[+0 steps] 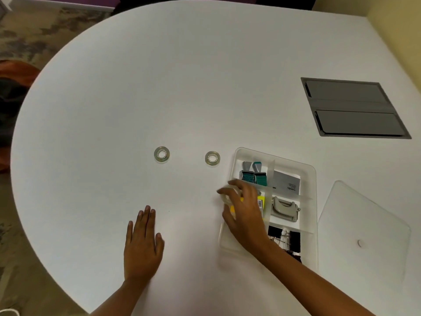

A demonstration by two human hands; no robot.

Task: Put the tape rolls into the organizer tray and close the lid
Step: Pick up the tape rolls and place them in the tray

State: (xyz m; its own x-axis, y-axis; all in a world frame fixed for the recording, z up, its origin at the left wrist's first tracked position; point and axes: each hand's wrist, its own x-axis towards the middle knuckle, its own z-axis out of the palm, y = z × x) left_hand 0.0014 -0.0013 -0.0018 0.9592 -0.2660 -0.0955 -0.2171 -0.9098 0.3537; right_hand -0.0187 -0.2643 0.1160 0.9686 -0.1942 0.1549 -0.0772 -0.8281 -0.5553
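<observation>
Two clear tape rolls lie flat on the white table: one [161, 154] at centre, another [212, 158] just left of the organizer tray [307, 169]. My right hand [243, 210] hovers over the tray's left edge, fingers closed around a third clear tape roll [227, 197], which is blurred and partly hidden. My left hand [142, 242] rests flat on the table with fingers spread, holding nothing. The tray's clear lid [364, 226] lies on the table to the tray's right.
The tray holds green and grey stamps [254, 174], a grey card [287, 181], a hole punch [284, 208], a yellow item [260, 201] and black binder clips [284, 240]. A grey cable hatch [353, 108] is set into the table at the far right.
</observation>
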